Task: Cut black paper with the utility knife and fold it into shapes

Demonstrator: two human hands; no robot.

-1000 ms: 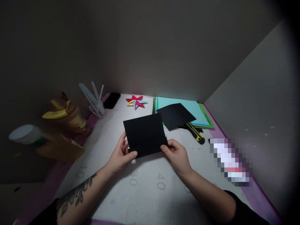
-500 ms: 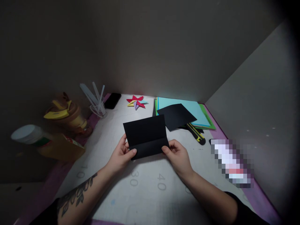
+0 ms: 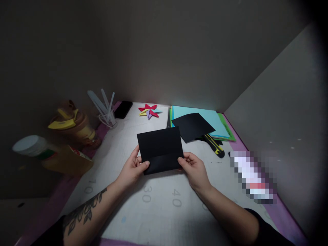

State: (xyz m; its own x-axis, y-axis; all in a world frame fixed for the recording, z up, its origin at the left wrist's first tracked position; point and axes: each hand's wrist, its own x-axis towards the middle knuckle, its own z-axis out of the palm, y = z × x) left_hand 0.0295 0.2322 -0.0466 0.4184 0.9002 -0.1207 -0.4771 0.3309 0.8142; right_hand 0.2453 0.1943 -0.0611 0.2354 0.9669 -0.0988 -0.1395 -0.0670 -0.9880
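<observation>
Head view: I am holding a creased black sheet at centre frame.
My left hand and right hand are pinching it near its lower corners; a crease is crossing its lower part, apparently dividing it into two panels. The pale mat is showing "10", "30" and "40"; lettering on the green sheet, upper right, is proving illegible.

The held paper and loose sheet are plain black. The paper star mixes red, yellow, lilac and pale blue. The knife is black and yellow; the worktop is whitish with grey numerals and purple edges.
</observation>
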